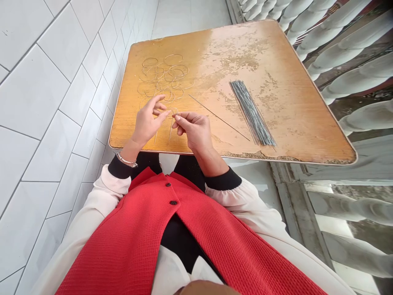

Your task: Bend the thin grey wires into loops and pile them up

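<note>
My right hand (pixel 196 130) is closed in a pinch on a thin wire (pixel 171 130), just above the near left part of the table. The wire is bent into a curve, and its thin ends point down toward me. Beside it is my left hand (pixel 146 122), its fingers apart and its thumb stretched toward the wire near the right fingertips. Whether that thumb touches the wire is unclear. Beyond my hands lie several wire rings (pixel 172 76), overlapping in a loose pile. One straight wire (pixel 219 117) lies slantwise to the right of my right hand.
A bundle of straight grey wires (pixel 253 112) lies on the right half of the worn wooden table (pixel 215 53). White wall tiles (pixel 46 94) run close along the left. A white balustrade (pixel 337 53) stands along the right side.
</note>
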`<state>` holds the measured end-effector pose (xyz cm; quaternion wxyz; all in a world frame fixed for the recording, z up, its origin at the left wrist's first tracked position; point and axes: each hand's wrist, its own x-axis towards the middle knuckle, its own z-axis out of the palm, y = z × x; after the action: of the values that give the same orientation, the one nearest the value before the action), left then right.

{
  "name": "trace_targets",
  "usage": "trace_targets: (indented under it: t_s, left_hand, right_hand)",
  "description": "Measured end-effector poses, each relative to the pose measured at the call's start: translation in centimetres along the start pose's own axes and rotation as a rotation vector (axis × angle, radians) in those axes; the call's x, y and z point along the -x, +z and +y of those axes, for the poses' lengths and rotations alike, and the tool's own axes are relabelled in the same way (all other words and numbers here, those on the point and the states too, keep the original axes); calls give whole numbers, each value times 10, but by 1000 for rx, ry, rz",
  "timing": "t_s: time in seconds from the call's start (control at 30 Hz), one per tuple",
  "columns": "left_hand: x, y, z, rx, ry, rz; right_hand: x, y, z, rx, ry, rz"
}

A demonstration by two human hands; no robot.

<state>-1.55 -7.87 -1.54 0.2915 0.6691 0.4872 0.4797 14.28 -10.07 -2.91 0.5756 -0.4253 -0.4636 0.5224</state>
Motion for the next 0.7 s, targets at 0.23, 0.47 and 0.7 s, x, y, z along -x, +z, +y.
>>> trace_targets:
  t_s: [0.23, 0.47, 0.7]
  left_hand:
    - [12, -3, 14, 352, -348, -87]
    - [13, 3, 15, 516, -383, -122]
    - [16, 7, 15, 673, -462, -179]
  right_hand:
    - [-3, -4, 1, -21, 29, 12]
    - [-1, -3, 0, -6, 28, 7]
    - [2, 1, -6, 21, -2, 6]
